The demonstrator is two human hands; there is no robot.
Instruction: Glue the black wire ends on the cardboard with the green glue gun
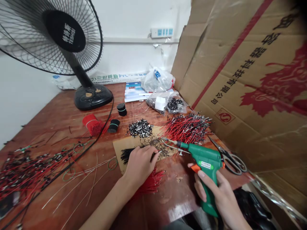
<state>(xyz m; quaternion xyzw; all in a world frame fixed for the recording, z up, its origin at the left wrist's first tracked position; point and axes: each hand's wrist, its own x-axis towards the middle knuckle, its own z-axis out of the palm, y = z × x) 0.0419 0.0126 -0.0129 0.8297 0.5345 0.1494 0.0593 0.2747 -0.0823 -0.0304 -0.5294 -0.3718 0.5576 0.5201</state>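
My right hand (216, 191) grips a green soldering gun (205, 163) by its handle, one finger on the orange trigger; its metal tip (168, 141) points left over a cardboard pad (120, 148). My left hand (140, 164) rests on that pad, fingers pinched on a thin wire (157, 152) close to the tip. A bundle of black wires (126, 154) lies just left of this hand, and red wires (151, 182) lie beneath the wrist. A heap of small metal parts (140, 128) sits behind the pad.
A pile of red leads with fitted ends (188, 127) and scissors (227, 156) lie to the right, beside a tall cardboard box wall (251, 80). A desk fan (72, 41), red (92, 124) and black wire bundles (122, 109), plastic bags (157, 80) and a left-side wire heap (26, 169) surround the wooden table (72, 198).
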